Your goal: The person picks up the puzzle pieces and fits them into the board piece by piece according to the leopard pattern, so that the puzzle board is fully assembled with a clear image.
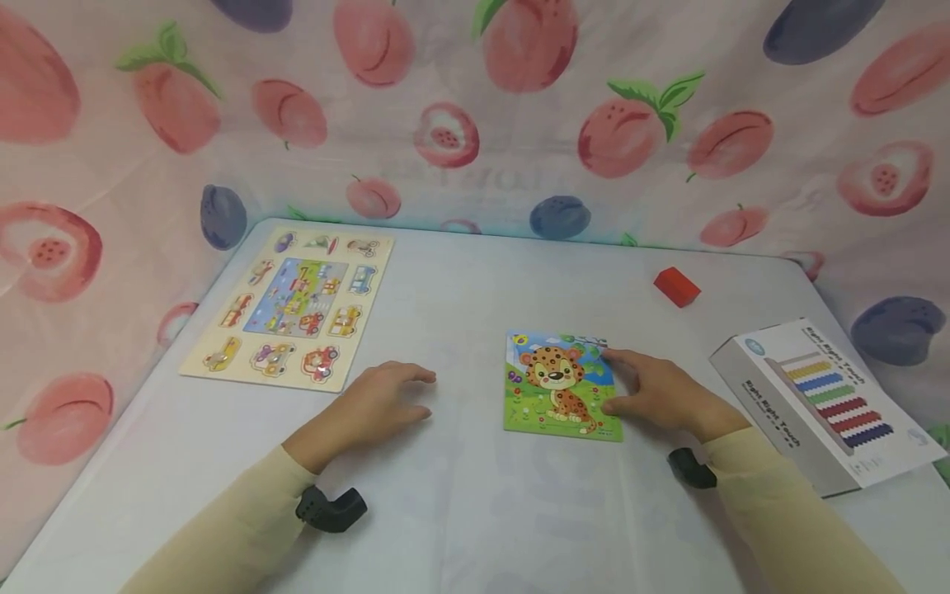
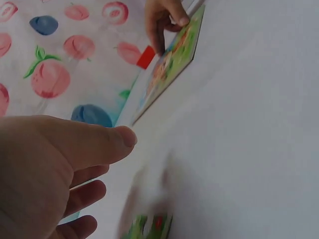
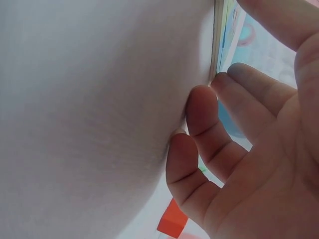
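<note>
A square picture board (image 1: 564,386) with a cartoon leopard on green grass lies flat on the white table. My right hand (image 1: 664,392) is at its right edge, index fingertip near the upper corner and thumb lower down. In the right wrist view the loosely bent fingers (image 3: 202,112) meet the table beside the board's edge (image 3: 218,40). To the left of the leopard board, my left hand (image 1: 382,404) hovers over the table with thumb and fingers spread, holding nothing. A wooden vehicle puzzle (image 1: 337,363) lies just beyond it.
A red block (image 1: 677,287) sits at the back right. On the right, a white and grey box (image 1: 764,396) with pictured coloured strips stands near my right forearm. A fruit-print cloth (image 1: 482,190) rises behind the table.
</note>
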{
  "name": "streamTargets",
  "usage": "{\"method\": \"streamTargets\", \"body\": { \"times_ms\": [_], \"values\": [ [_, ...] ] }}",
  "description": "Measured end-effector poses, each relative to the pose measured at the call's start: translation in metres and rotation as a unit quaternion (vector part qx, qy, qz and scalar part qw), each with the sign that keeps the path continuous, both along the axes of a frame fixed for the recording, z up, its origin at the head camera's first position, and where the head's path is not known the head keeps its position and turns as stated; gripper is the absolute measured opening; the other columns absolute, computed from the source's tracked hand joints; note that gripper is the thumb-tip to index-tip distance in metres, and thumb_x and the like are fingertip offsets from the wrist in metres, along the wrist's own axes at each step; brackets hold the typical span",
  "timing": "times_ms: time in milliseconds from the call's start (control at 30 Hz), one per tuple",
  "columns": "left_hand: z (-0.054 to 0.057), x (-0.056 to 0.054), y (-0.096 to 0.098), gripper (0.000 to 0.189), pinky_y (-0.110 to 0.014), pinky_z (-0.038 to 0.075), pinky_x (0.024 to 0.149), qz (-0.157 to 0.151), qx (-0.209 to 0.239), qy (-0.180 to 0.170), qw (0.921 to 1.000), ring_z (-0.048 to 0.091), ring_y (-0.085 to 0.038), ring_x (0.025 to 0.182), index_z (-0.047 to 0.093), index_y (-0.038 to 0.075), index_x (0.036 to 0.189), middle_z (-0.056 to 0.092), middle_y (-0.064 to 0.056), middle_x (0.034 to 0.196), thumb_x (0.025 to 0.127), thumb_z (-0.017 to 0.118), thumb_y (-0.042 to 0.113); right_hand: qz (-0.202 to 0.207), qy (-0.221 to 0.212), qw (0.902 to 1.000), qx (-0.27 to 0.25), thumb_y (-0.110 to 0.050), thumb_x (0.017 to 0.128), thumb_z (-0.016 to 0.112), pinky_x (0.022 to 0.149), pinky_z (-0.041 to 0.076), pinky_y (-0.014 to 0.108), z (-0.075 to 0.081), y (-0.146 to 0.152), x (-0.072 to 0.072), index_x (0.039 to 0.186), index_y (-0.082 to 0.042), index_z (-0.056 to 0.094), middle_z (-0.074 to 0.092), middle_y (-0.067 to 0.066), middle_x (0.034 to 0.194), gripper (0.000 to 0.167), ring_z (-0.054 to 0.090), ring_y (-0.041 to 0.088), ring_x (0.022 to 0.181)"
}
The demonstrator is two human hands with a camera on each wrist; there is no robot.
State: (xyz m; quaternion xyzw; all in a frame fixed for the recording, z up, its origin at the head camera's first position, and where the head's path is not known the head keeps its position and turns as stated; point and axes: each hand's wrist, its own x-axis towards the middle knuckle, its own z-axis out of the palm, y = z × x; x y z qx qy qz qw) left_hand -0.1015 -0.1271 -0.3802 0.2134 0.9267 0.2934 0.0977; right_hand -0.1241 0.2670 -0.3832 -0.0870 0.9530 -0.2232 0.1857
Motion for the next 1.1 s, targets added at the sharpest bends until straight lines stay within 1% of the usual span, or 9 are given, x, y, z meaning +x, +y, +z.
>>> {"method": "streamTargets", "body": {
  "times_ms": [100,167,267,433,567,667,967,1100],
  "values": [
    [-0.002,0.002,-0.013,0.043,-0.046,0.046,0.1,0.018,-0.006,-0.014,0.9997,0.057,-0.028,0.12,0.066,0.008,0.127,0.066,-0.005,0.126,0.086,0.078,0.015,0.002,0.0,1.0,-0.001,-0.041,0.082,0.081,0.107,0.029,0.066,-0.001,0.001,0.0,0.153,-0.008,0.04,0.038,0.025,0.152,0.088,0.031,0.049,0.139],
    [-0.003,0.004,-0.021,0.044,-0.046,0.047,0.099,0.025,-0.009,-0.019,0.9995,0.057,-0.027,0.12,0.066,0.008,0.128,0.065,-0.004,0.126,0.086,0.079,0.015,0.002,0.002,1.0,0.0,-0.041,0.082,0.081,0.107,0.03,0.066,-0.001,0.001,0.0,0.153,-0.008,0.04,0.039,0.025,0.152,0.088,0.031,0.049,0.139],
    [-0.004,0.007,-0.028,0.046,-0.047,0.045,0.101,0.021,-0.011,-0.026,0.9994,0.056,-0.029,0.122,0.066,0.007,0.128,0.065,-0.005,0.127,0.085,0.08,0.014,0.002,0.006,1.0,0.002,-0.04,0.082,0.081,0.107,0.03,0.066,-0.001,0.001,0.0,0.153,-0.008,0.04,0.039,0.026,0.152,0.088,0.031,0.049,0.139],
    [-0.006,0.01,-0.032,0.047,-0.048,0.044,0.103,0.021,-0.021,-0.032,0.999,0.055,-0.031,0.123,0.066,0.005,0.126,0.065,-0.007,0.127,0.083,0.082,0.014,0.005,0.008,0.9999,0.005,-0.04,0.083,0.08,0.107,0.03,0.065,-0.002,0.001,0.001,0.153,-0.007,0.04,0.039,0.026,0.152,0.087,0.031,0.049,0.139],
    [-0.007,0.012,-0.035,0.047,-0.048,0.045,0.102,0.025,-0.029,-0.026,0.9989,0.056,-0.031,0.121,0.066,0.005,0.125,0.065,-0.008,0.126,0.082,0.083,0.014,0.005,0.005,1.0,0.005,-0.041,0.083,0.08,0.107,0.03,0.066,-0.002,0.001,0.001,0.153,-0.008,0.039,0.038,0.026,0.152,0.087,0.03,0.049,0.14],
    [-0.007,0.012,-0.038,0.046,-0.049,0.045,0.101,0.025,-0.032,-0.02,0.999,0.057,-0.031,0.119,0.067,0.005,0.124,0.065,-0.008,0.125,0.082,0.083,0.015,0.006,0.003,1.0,0.001,-0.041,0.084,0.08,0.107,0.029,0.066,-0.002,0.001,0.001,0.153,-0.008,0.039,0.038,0.025,0.153,0.087,0.029,0.049,0.14],
    [-0.007,0.012,-0.046,0.047,-0.049,0.044,0.102,0.032,-0.034,-0.033,0.9984,0.056,-0.029,0.119,0.065,0.004,0.127,0.064,-0.008,0.126,0.083,0.082,0.013,0.008,0.003,0.9999,-0.006,-0.041,0.084,0.079,0.107,0.03,0.066,-0.001,0.002,0.001,0.153,-0.008,0.039,0.038,0.025,0.153,0.086,0.03,0.049,0.14],
    [-0.006,0.012,-0.047,0.048,-0.049,0.045,0.101,0.029,-0.043,-0.025,0.9984,0.057,-0.029,0.116,0.066,0.004,0.125,0.065,-0.008,0.124,0.082,0.082,0.014,0.008,0.001,1.0,-0.004,-0.041,0.084,0.079,0.107,0.03,0.066,0.0,0.002,0.001,0.153,-0.008,0.039,0.038,0.025,0.153,0.087,0.03,0.049,0.14]
  ]
}}
